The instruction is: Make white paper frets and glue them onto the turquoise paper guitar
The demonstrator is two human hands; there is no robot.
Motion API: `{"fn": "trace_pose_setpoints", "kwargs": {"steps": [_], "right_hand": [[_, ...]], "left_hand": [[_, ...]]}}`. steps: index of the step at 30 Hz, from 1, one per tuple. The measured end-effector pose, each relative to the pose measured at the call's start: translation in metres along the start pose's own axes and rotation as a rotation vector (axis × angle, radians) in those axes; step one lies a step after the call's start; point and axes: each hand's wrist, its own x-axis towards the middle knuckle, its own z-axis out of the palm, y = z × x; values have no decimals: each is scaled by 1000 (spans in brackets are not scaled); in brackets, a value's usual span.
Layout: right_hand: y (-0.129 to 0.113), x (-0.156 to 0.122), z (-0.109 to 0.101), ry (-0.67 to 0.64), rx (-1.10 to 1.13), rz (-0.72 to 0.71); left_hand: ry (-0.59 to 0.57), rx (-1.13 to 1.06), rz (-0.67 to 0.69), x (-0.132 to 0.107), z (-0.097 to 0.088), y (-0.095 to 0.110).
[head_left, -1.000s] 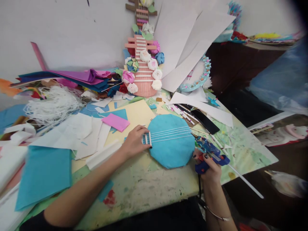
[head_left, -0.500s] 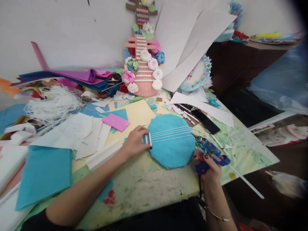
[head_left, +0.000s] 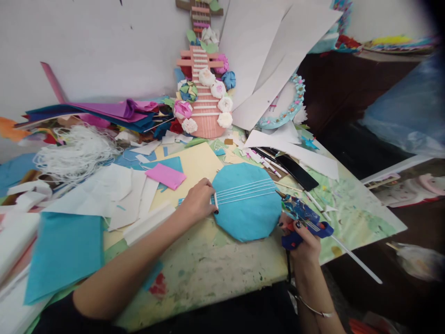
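Note:
A round blue model of a stringed instrument (head_left: 243, 218) lies flat on the table, with several white strings running across its body. Over its neck, my left hand (head_left: 200, 202) is closed, thumb and forefinger at the two ends of a short white stick (head_left: 216, 200) laid crosswise where neck meets body. The hand hides most of the neck. My right hand (head_left: 306, 243) grips a blue hot glue gun (head_left: 306, 215) at the body's right edge. Its nozzle points left, close to the string ends; whether it touches is unclear. A long glue stick (head_left: 358, 260) sticks out behind.
A pink flower-trimmed model instrument (head_left: 208, 123) stands at the back. White string (head_left: 78, 150), a blue paper sheet (head_left: 66, 255) and a pink packet (head_left: 166, 176) lie left. A black phone-like slab (head_left: 297, 171) and white sheets (head_left: 295, 153) are behind the glue gun.
My left hand has shifted slightly right along the neck and now covers one of two white sticks seen before. The glue gun stays near the body's right edge; the view has moved a little.

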Motion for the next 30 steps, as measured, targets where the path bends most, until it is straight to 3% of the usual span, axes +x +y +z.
{"fn": "trace_pose_setpoints", "kwargs": {"steps": [11, 16, 19, 23, 30], "right_hand": [[-2, -1, 3, 16, -7, 0], [-2, -1, 3, 35, 11, 0], [-2, -1, 4, 33, 19, -1], [-3, -1, 4, 26, 19, 4], [-3, -1, 5, 25, 5, 10]], "left_hand": [[-83, 114, 5, -1, -5, 6], [-8, 19, 205, -9, 0, -5], [0, -66, 252, -15, 0, -8], [-13, -87, 276, -16, 3, -12], [87, -36, 196, -10, 18, -14]]}}
